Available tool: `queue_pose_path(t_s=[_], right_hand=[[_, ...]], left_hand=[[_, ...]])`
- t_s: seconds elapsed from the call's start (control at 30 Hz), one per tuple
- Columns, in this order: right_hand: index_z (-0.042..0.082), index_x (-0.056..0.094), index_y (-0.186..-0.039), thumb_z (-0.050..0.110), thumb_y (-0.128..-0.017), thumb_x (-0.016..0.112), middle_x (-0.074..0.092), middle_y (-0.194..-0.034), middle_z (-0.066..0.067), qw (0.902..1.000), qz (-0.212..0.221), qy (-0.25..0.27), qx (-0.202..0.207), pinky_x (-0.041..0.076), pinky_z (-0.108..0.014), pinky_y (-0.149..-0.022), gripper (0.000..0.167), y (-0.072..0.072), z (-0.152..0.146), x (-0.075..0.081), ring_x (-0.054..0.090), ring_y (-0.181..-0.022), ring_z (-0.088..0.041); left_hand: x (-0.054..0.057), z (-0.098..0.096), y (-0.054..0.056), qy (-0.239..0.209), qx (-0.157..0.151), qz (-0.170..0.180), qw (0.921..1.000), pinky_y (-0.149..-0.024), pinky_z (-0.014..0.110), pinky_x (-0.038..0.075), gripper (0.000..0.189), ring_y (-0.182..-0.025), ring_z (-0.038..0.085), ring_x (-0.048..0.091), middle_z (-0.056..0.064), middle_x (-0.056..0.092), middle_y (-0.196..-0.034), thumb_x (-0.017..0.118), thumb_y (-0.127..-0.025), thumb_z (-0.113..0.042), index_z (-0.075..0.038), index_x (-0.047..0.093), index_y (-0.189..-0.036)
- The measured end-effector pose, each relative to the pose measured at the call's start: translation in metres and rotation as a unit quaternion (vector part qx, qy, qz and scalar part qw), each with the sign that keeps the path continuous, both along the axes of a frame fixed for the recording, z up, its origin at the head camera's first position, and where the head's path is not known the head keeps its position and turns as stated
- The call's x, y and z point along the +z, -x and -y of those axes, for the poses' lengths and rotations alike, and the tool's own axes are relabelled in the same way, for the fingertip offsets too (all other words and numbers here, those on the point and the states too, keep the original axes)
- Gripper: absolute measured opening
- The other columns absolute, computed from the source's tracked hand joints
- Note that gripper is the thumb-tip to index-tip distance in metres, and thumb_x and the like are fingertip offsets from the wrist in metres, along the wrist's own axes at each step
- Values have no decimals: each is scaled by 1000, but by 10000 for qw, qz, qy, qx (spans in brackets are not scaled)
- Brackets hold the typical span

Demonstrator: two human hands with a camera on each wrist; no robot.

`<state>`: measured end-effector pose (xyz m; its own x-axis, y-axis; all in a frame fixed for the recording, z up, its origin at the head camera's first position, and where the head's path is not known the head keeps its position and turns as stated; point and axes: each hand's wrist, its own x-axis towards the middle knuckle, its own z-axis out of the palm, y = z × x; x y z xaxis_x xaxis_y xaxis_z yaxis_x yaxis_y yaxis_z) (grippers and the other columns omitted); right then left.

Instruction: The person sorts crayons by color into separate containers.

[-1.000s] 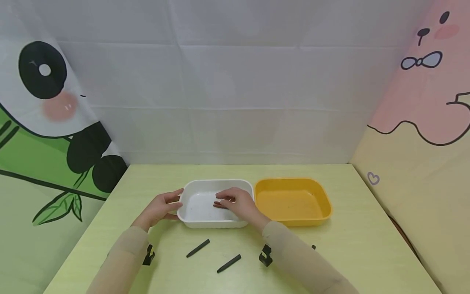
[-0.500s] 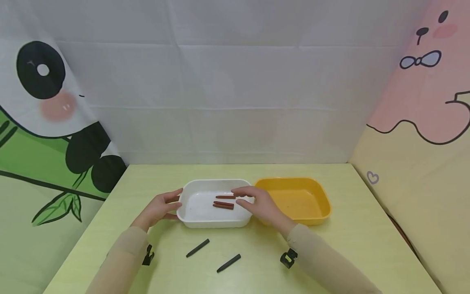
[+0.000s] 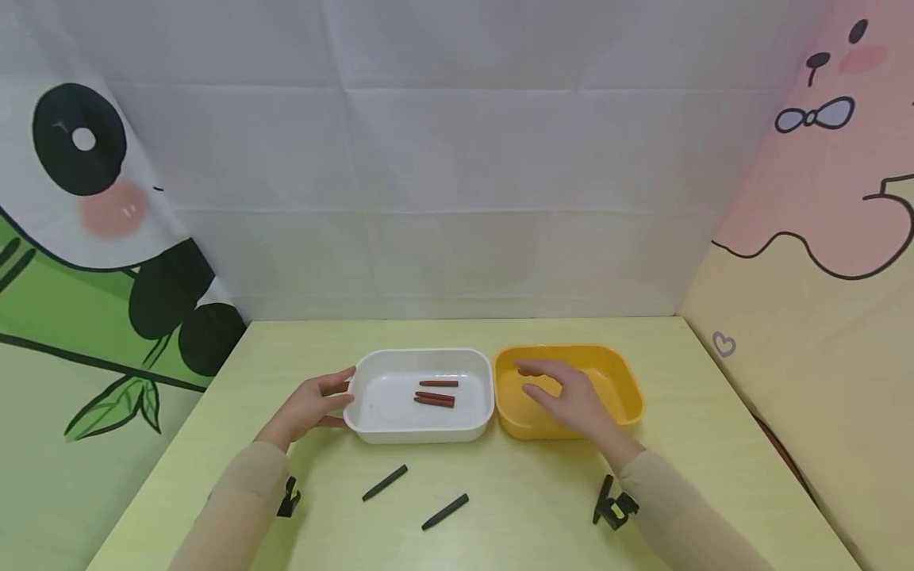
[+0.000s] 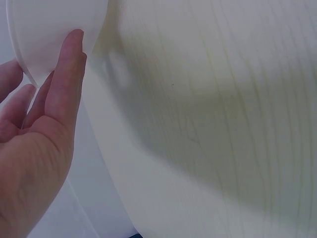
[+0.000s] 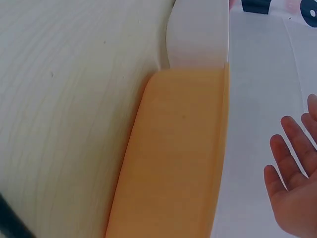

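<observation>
Right fingers (image 3: 544, 366) moved away; brown sticks (image 3: 435, 396) lie to their left.

So, white tray (image 3: 417, 436): rounded corners, sitting flat on the bench (image 3: 500, 492), left hand (image 3: 307, 408) touching its left end. Inside are three reddish-brown sticks (image 3: 439, 384), lying flat with tapered ends pointing left, two snug together and one slightly farther back. Yellow tray (image 3: 531, 429) is basically the same shape, right beside it, with the right hand (image 3: 574, 399) over it, fingers spread, holding nothing. Two black sticks (image 3: 445, 512) lie diagonally in front of the white one, roughly parallel, apart from each other.
</observation>
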<state>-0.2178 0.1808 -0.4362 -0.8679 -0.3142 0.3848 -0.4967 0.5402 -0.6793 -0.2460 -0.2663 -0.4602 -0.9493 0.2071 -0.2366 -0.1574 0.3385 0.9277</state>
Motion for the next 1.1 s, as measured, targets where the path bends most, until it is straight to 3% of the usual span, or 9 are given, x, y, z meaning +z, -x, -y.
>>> queue_pose_path(t_s=[0.23, 0.6, 0.67, 0.73, 0.87, 1.1], right_hand=[[4, 62, -132, 10, -92, 72, 69, -120, -10, 9995, -150, 225, -174, 42, -58, -103, 42, -3, -36, 1, 59, -116, -34], [9, 59, -137, 18, -95, 69, 67, -125, -10, 9946, 9, 352, -975, 40, -57, -104, 43, -11, -86, 1, 58, -115, -32], [10, 58, -138, 19, -96, 68, 67, -125, -10, 9934, 53, 358, -1086, 41, -48, -105, 44, -12, -93, 1, 59, -115, -30], [11, 58, -139, 20, -96, 68, 67, -125, -9, 9924, 68, 341, -1184, 42, -32, -105, 45, -13, -100, 0, 59, -115, -28], [9, 56, -141, 18, -96, 68, 66, -126, -12, 9910, 96, 420, -1269, 34, -5, -96, 48, -14, -112, -3, 59, -114, -26], [5, 50, -145, 19, -98, 65, 61, -131, -19, 9865, 499, 581, -1451, 40, -3, -87, 51, -11, -132, -12, 53, -104, 9]], left_hand=[[0, 0, -1, 28, 0, -23, 10000, -80, 45, 59, 63, -122, 42, 53, 33, 35, -149, 59, -98, -5, -5, 31, -154], [3, -1, -4, 179, -40, -99, 9998, -81, 46, 59, 62, -125, 45, 51, 33, 35, -149, 59, -99, -7, -5, 31, -155], [3, -2, -5, 256, -43, -139, 9996, -81, 46, 59, 62, -124, 45, 52, 33, 36, -148, 59, -99, -8, -5, 31, -155], [4, -2, -6, 310, -57, -194, 9993, -82, 46, 58, 62, -122, 44, 54, 34, 38, -147, 58, -100, -9, -4, 30, -155], [6, -1, -10, 314, -32, -351, 9989, -81, 44, 59, 63, -119, 42, 57, 35, 41, -145, 56, -102, -13, -2, 25, -156], [10, 5, -26, 287, -10, -691, 9972, -83, 42, 58, 66, -117, 42, 59, 34, 44, -143, 57, -103, -20, 4, 23, -154]])
